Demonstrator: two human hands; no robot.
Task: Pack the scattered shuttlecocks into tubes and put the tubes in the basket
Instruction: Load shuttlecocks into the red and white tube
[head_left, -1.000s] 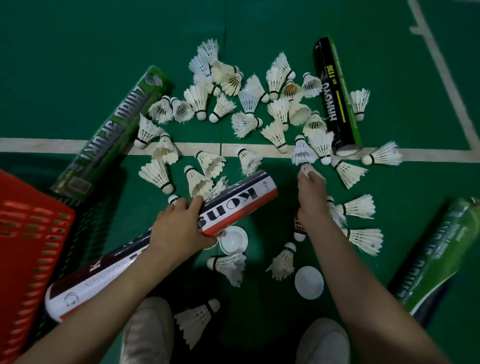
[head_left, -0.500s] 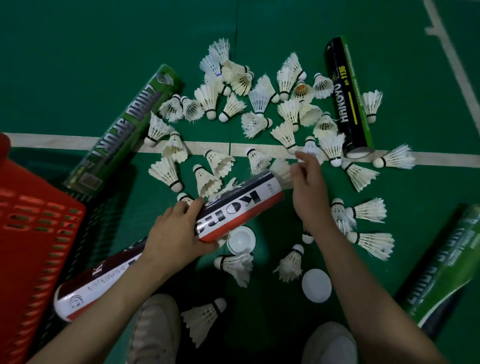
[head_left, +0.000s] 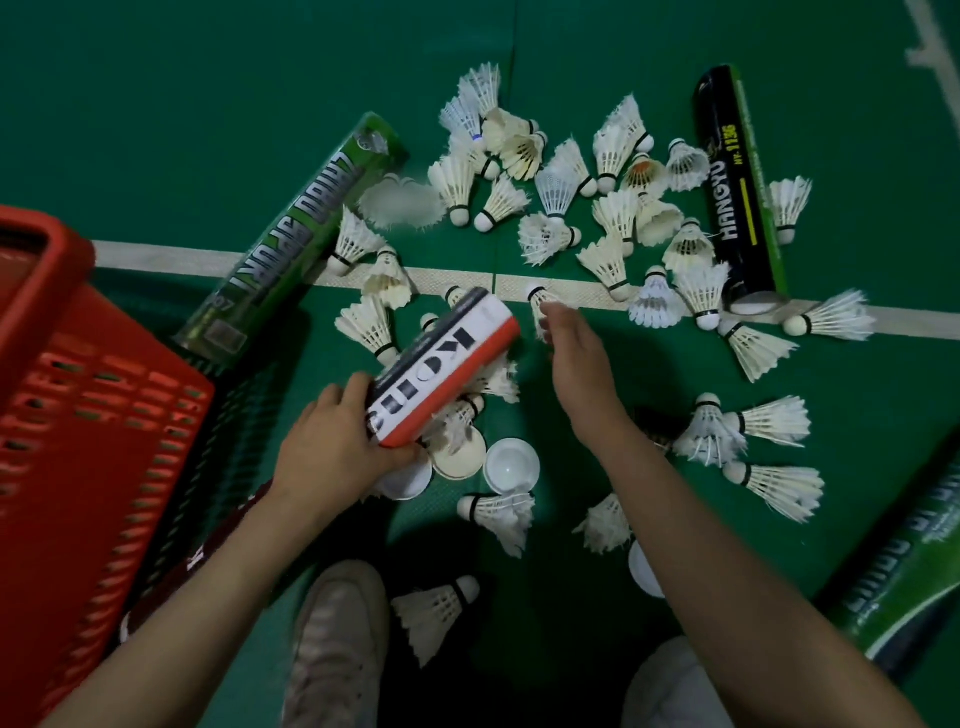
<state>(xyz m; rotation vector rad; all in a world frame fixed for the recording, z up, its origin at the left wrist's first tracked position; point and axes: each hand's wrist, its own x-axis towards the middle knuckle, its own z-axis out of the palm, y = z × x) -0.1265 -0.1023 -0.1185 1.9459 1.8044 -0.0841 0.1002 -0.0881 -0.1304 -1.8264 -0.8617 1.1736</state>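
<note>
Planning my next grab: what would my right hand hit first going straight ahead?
The shuttlecock lying on the white line, just at the right hand's fingertips; it may already touch.

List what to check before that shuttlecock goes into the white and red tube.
1. Left hand grips the white and red cardboard tube: ok.
2. Right hand pinches a white feather shuttlecock: ok.
3. Tube's far end open: cannot tell, it faces away from the camera.
4. Shuttlecock lined up with that end: not ok, it sits apart, to the right of it.
5. White round cap at hand for closing: ok, on the green floor below the tube.
6. Red plastic basket likely within reach: ok, beside the left arm.
</note>
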